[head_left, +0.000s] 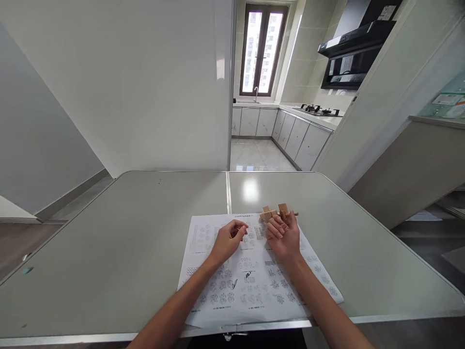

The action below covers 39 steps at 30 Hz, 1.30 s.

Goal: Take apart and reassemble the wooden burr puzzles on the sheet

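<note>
A small wooden block puzzle (pixel 273 212) made of pale interlocking pieces sits at the far edge of a printed instruction sheet (pixel 250 286). My right hand (pixel 285 237) lies behind it, fingertips curled onto the wooden pieces and gripping them. My left hand (pixel 228 240) rests on the sheet just left of the puzzle, fingers curled into a loose fist; whether anything is inside them stays hidden. Both forearms reach in from the table's near edge.
The sheet lies on a grey-green folding table (pixel 109 252) with a metal seam (pixel 228 194) down the middle. Beyond are a white wall (pixel 145 87), a kitchen doorway with cabinets (pixel 290 131), and a counter (pixel 417 165) at right.
</note>
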Tool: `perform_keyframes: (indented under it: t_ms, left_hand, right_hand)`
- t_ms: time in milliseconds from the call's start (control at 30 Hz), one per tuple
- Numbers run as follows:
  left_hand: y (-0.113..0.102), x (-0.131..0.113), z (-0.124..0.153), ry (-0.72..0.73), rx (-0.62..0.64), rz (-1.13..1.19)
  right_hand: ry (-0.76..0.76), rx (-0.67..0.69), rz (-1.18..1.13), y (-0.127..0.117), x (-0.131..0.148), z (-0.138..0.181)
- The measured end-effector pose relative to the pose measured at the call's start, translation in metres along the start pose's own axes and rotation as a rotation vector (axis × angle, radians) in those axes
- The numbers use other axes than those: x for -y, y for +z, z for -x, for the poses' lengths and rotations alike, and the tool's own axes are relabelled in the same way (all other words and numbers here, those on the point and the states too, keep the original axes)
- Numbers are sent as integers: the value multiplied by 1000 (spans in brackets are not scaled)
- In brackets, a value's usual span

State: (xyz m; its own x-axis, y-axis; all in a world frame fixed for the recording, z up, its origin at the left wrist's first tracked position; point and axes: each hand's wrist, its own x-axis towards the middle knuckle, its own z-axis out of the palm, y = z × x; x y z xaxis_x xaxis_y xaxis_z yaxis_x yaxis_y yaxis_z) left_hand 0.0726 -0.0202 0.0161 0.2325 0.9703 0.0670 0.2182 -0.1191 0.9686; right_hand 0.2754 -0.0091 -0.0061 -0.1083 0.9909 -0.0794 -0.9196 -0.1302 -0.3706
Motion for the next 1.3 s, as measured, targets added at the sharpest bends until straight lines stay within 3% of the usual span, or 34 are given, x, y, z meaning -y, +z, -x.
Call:
perform_keyframes:
  t_ms: [633, 1000, 1300]
  left_hand:
    - [-2, 1, 3, 1, 3, 13]
    - [0, -1, 4, 0, -8, 31]
    - [2, 4, 3, 60, -61, 83]
  right_hand:
    - [16, 52, -66, -19, 3, -9]
    - [-184, -78, 516, 2, -14, -3]
    - [-118, 108, 823, 17, -29, 12]
